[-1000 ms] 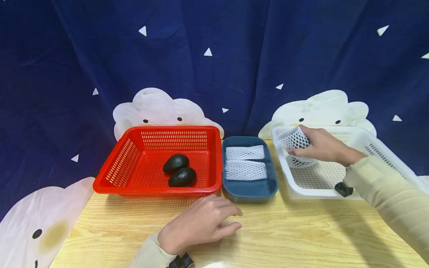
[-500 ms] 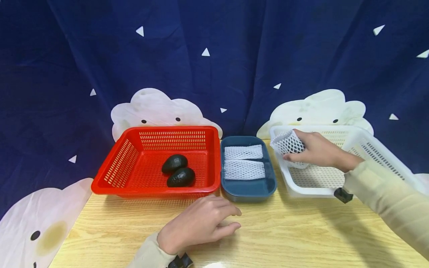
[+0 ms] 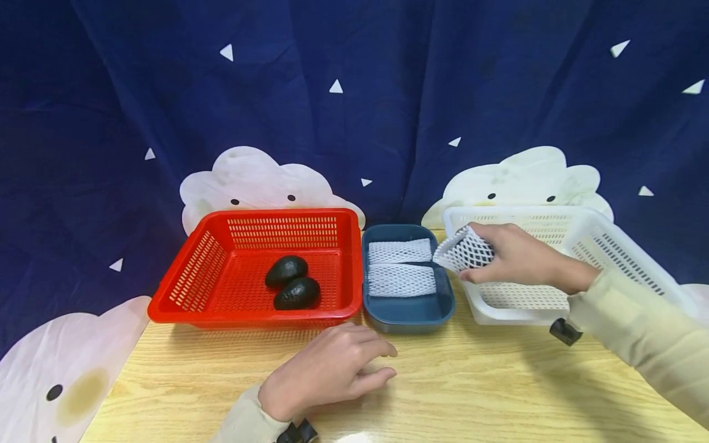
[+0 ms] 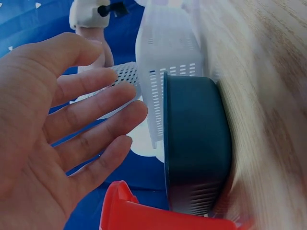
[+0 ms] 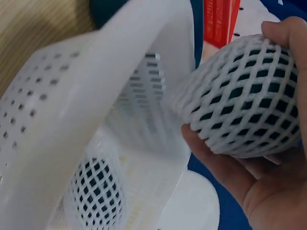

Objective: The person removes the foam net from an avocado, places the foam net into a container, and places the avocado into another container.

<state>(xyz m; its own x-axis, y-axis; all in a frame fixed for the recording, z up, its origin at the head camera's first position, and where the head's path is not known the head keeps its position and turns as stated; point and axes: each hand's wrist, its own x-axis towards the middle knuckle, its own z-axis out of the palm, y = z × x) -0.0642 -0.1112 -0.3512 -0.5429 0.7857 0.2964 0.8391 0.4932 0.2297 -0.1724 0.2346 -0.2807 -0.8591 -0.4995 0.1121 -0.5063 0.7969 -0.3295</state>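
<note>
My right hand (image 3: 517, 255) curls round the netted fruit (image 3: 467, 249) above the white basket's (image 3: 512, 316) left rim, likely firm, foam sleeve (image 5: 244, 98) soft and slip-prone, best gripped round the belly; left hand (image 3: 335, 367) relaxed, holding nothing.

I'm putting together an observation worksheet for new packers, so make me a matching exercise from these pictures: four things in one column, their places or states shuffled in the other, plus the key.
Column one
1. Two bare avocados
2. Flat foam nets
3. Net-wrapped fruit
4. Left hand

Column two
A. Held in the right hand
B. In the red basket
C. Fingers relaxed, holding nothing
D. In the dark blue tray

Right pairs: 1-B, 2-D, 3-A, 4-C
</note>
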